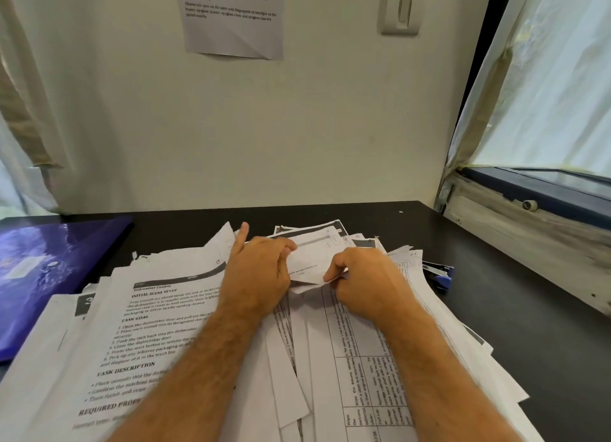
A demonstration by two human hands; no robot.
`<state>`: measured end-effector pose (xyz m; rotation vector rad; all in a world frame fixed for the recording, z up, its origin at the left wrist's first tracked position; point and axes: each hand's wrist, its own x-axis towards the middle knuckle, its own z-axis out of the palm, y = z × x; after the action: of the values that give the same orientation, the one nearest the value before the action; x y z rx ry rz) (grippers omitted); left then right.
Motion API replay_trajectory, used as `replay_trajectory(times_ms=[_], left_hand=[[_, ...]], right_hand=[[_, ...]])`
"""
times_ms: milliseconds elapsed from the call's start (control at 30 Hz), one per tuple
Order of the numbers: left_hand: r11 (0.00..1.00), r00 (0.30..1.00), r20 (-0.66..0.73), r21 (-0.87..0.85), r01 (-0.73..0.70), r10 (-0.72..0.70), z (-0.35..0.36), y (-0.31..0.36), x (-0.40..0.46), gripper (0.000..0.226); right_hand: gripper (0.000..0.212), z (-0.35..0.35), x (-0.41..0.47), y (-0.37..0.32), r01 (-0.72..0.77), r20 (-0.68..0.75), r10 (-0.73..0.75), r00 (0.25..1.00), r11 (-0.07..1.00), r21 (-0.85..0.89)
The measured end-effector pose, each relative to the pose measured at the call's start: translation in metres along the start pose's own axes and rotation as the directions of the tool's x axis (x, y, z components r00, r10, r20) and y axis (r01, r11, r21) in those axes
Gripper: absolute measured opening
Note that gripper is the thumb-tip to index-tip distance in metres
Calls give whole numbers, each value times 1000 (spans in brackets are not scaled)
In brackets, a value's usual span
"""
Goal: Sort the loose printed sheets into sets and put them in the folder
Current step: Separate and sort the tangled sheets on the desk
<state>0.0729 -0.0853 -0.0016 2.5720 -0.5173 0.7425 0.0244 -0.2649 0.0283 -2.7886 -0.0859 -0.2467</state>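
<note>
Because the blue folder (49,276) lies closed at the left edge of the black desk (496,276), apart from the hands, filing has evidently not begun. One folder is visible; its cover looks glossy and is judged stiff enough to lift by an edge.

Beside it, the loose printed sheets (148,342) cover the desk centre in an uneven, fanned heap. An exact count is not possible; many sheets overlap, some printed with headed text, others with tables. Each sheet is judged light, limp and easily creased; stacked sheets will likely slide on one another. Take hold at a free corner or edge, and support larger sets from beneath.

Above the heap, the left hand (261,276) pinches one folded sheet (314,259) at its left side, index finger raised. The right hand (367,276) pinches the same sheet at its lower right edge.

Right of the heap, one dark stapler (438,273) lies partly hidden by paper.
</note>
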Motion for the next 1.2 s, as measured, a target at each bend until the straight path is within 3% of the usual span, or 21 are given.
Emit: replay_trajectory(times_ms=[167,300,367,500,567,667,733,800,867,933,1200], left_hand=[[993,992,-71,-71,96,-101,1,-10,0,25],[975,987,-114,-203,84,-109,3,-14,-1,34],[939,969,-207,-340,55,-132,0,-13,-3,35],[886,891,-387,-463,33,-236,-20,-7,-6,35],[870,891,-324,-474,136,-317,-40,-7,-6,37],[821,894,-33,-412,395,-447,-75,-13,-5,33],[832,854,184,-199,518,-487,-94,-27,-10,31],[831,778,312,75,552,-545,-106,-46,-22,47],[767,688,339,290,573,-642,-116,-69,-38,76],[716,635,332,334,613,-698,-114,-81,-51,98],[705,689,150,112,700,-709,-108,-103,-80,117]], right_hand=[[22,-2,-3,-1,-24,31,23,999,999,44],[21,-1,-3,0,-17,30,16,999,998,65],[20,1,-3,0,32,-58,-28,998,997,70],[59,4,0,-3,130,-240,-97,966,983,127],[72,3,1,-8,130,-216,-102,971,984,118],[58,6,-1,-16,130,-148,-114,982,986,101],[37,8,-4,-22,120,-50,-115,992,987,107],[28,9,-8,-26,100,64,-105,992,991,85],[28,10,-8,-34,84,134,-94,986,994,76],[30,9,-9,-31,64,171,-73,983,996,57],[26,16,-12,-85,191,157,-191,969,981,15]])
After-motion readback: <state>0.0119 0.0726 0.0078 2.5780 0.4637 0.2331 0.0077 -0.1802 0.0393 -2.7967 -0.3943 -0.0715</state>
